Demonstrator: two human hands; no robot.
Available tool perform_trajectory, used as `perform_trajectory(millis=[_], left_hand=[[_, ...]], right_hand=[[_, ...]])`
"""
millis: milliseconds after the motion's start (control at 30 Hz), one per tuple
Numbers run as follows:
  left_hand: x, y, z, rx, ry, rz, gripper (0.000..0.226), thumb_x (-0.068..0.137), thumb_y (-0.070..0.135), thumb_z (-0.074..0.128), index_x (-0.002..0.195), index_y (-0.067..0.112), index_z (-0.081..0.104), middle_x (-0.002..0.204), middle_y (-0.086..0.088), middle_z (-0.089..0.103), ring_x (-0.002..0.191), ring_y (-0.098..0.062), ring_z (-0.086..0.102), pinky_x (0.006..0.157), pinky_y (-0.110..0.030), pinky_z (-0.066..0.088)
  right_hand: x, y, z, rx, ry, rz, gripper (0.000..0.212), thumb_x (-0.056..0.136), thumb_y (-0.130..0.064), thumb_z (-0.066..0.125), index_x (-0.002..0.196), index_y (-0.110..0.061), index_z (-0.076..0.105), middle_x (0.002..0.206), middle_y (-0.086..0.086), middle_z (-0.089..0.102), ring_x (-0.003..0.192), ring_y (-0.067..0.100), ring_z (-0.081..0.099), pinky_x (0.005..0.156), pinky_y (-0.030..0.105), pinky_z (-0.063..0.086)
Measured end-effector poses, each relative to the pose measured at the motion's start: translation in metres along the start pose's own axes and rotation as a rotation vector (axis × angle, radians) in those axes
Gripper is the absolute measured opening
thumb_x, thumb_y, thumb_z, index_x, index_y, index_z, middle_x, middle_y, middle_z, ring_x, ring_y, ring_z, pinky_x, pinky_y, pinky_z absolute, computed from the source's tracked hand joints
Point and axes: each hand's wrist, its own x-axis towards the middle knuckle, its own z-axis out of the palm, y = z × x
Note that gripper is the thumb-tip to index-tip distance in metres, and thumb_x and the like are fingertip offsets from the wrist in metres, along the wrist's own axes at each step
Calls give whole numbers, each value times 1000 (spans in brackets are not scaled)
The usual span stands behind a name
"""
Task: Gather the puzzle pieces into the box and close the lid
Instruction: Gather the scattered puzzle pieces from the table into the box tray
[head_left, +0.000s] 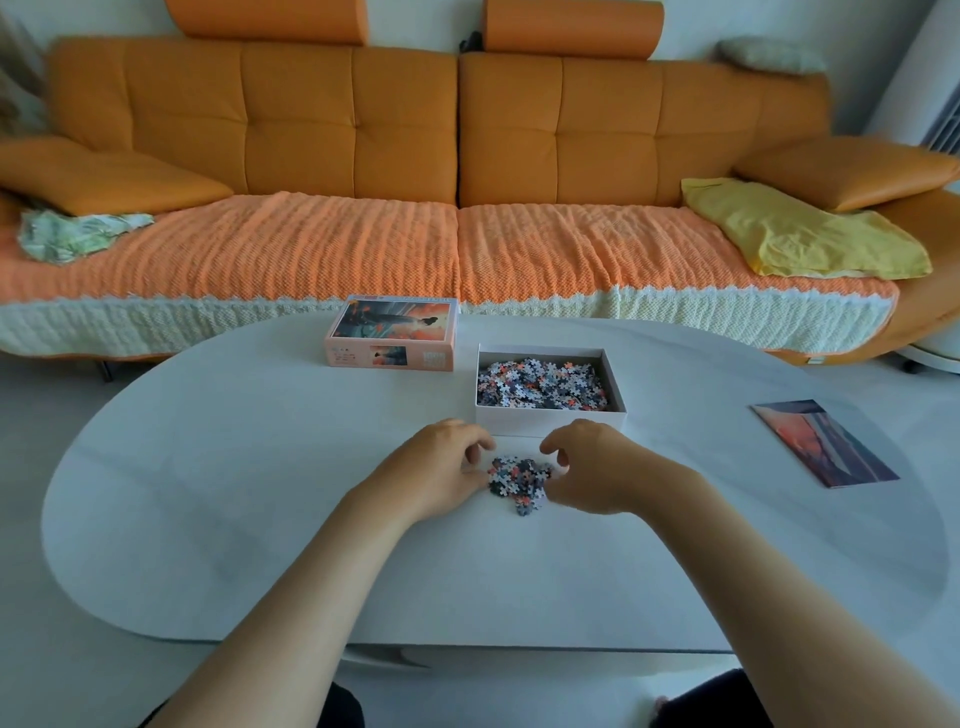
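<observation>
**Hands cup the little pile by the box**

Left hand (441, 467) and right hand (587, 467) sit on each side of a small pile of puzzle pieces (519, 478). The fingers of both hands are curled in around the pile, like two cups, and the thumbs touch its edges. The pile lies on the bench (260, 493), about in the middle, just on the near side of the box (550, 423).

The box is open and already has lots of pieces in it. The lid (392, 332) lies to the left of the box, closer to the far edge of the bench. A picture card (823, 441) lies by the right edge.

The pieces are tiny and loose. If the hands lift with a gap under them, some pieces could slip out and scatter on the bench. The near wall of the box is in the way too, so a low lift could bump it and spill pieces. Stray pieces on the rim could stop the lid from going down flat.
</observation>
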Motion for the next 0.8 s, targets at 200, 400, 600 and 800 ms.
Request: perform_trajectory(millis=[200, 400, 600, 800], left_hand=[[3, 4, 7, 45, -114, 23, 52, 84, 33, 66, 134, 27, 53, 118, 9, 44, 109, -8, 45, 95, -27, 41], [7, 10, 10, -5, -72, 33, 22, 85, 25, 68, 107, 28, 70, 97, 9, 47, 87, -9, 53, 76, -21, 41], [6, 10, 9, -21, -22, 38, 20, 82, 25, 73, 102, 24, 71, 97, 8, 52, 85, -8, 53, 74, -18, 41], [7, 9, 7, -77, 15, 20, 14, 79, 21, 77, 90, 25, 70, 92, 11, 56, 75, -1, 51, 63, -6, 35]], right_hand=[[1, -9, 8, -59, -28, 16, 83, 69, -59, 76, 137, -22, 48, 128, 1, 43, 112, 20, 51, 89, 30, 45], [7, -18, 5, -43, 55, -11, 46, 73, -46, 77, 111, -20, 70, 110, 0, 61, 102, 17, 55, 78, 27, 51], [7, -18, 6, 117, 60, 15, 43, 73, -31, 82, 113, -23, 70, 104, -3, 61, 78, 13, 61, 58, 20, 52], [9, -18, 5, 203, 44, 8, 21, 72, -24, 82, 90, -23, 70, 95, -4, 63, 72, 15, 63, 48, 17, 44]])
